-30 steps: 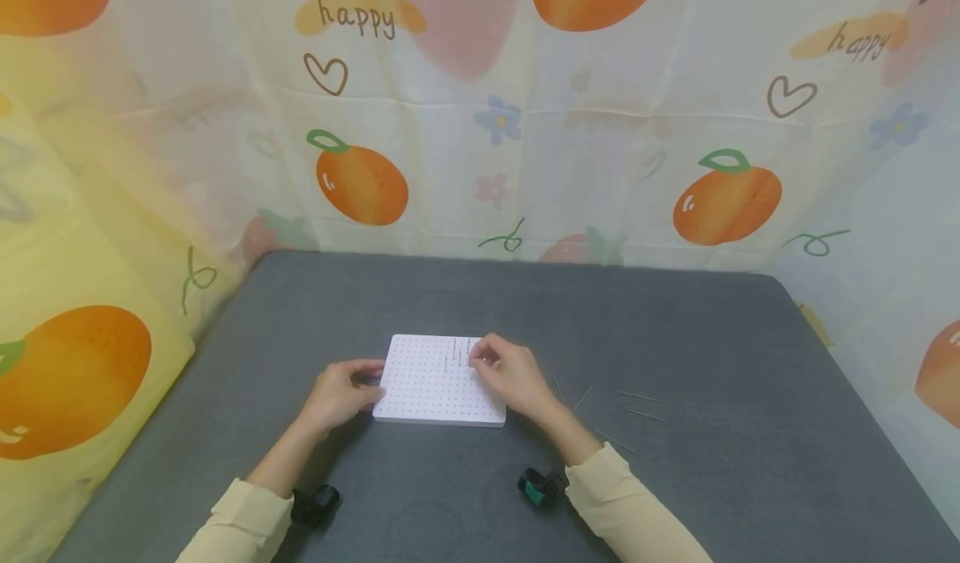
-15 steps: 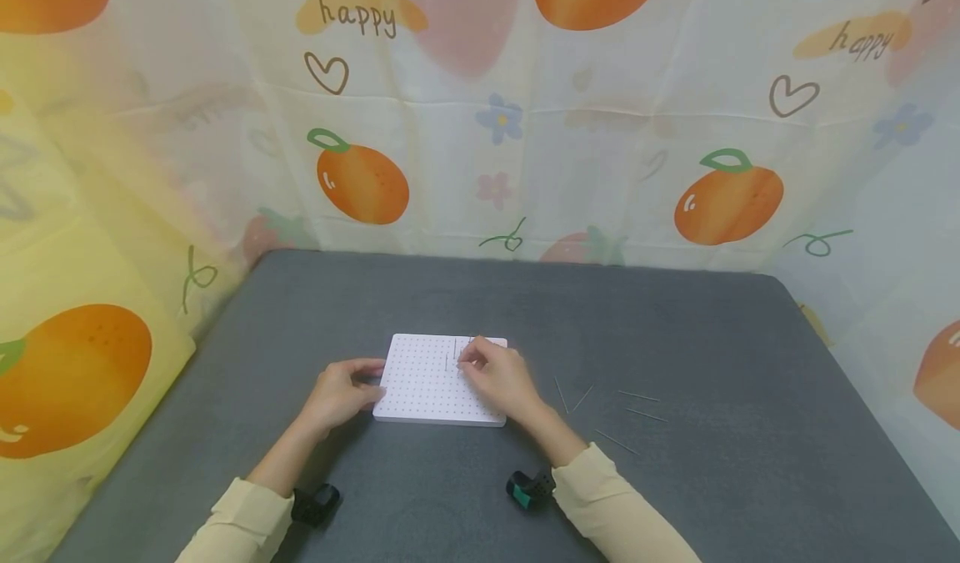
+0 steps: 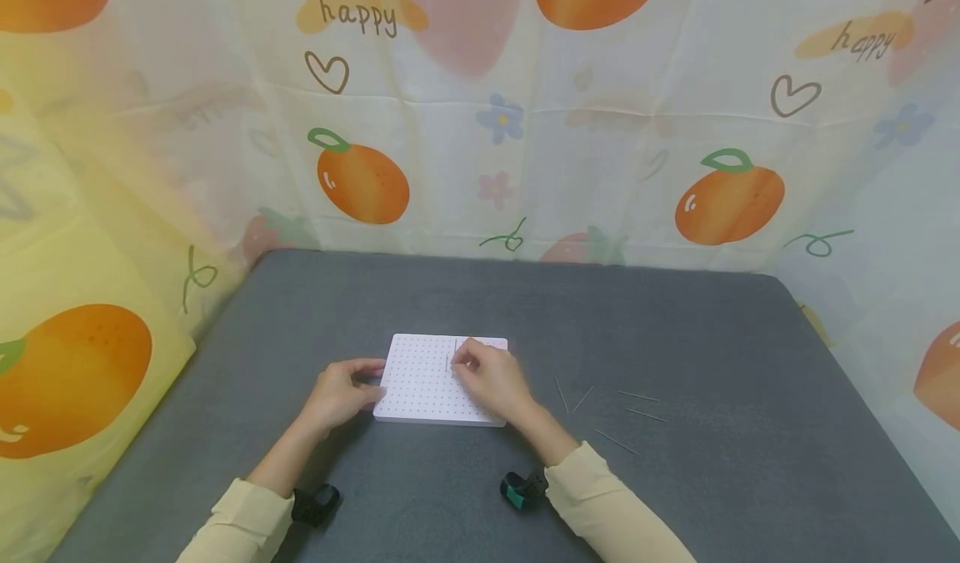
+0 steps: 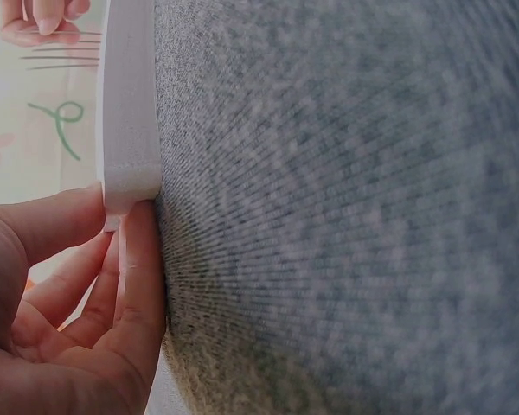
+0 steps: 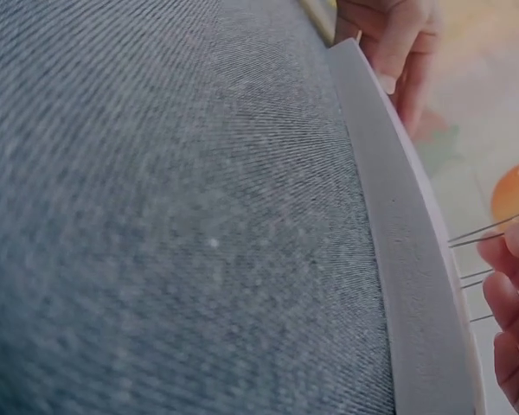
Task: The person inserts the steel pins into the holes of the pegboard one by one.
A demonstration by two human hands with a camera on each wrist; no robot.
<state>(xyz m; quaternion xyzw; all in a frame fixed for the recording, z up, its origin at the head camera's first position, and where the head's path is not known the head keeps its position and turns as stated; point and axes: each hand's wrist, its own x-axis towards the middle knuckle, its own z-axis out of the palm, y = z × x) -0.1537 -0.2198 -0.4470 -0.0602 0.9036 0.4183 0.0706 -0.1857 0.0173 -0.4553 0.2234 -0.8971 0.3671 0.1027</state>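
A white pegboard (image 3: 412,396) with rows of small holes lies flat on the table. My left hand (image 3: 337,394) grips its left edge, thumb at the upper rim and fingers against the side, as the left wrist view shows. Over the board's right half, my right hand (image 3: 491,379) pinches a thin metal rod (image 5: 476,240) between thumb and forefinger. Several other thin rods (image 4: 65,52) stand upright in the holes close by; in the head view the right hand hides some of them.
On the dark grey table (image 3: 675,321), several loose rods (image 3: 647,415) lie scattered right of the board. A fruit-printed cloth (image 3: 600,129) hangs behind the table. Black wrist devices (image 3: 317,505) sit at both cuffs.
My right hand has moved left across the board, from its right-hand rods toward the ones nearer the middle. The left hand and the board have stayed put.
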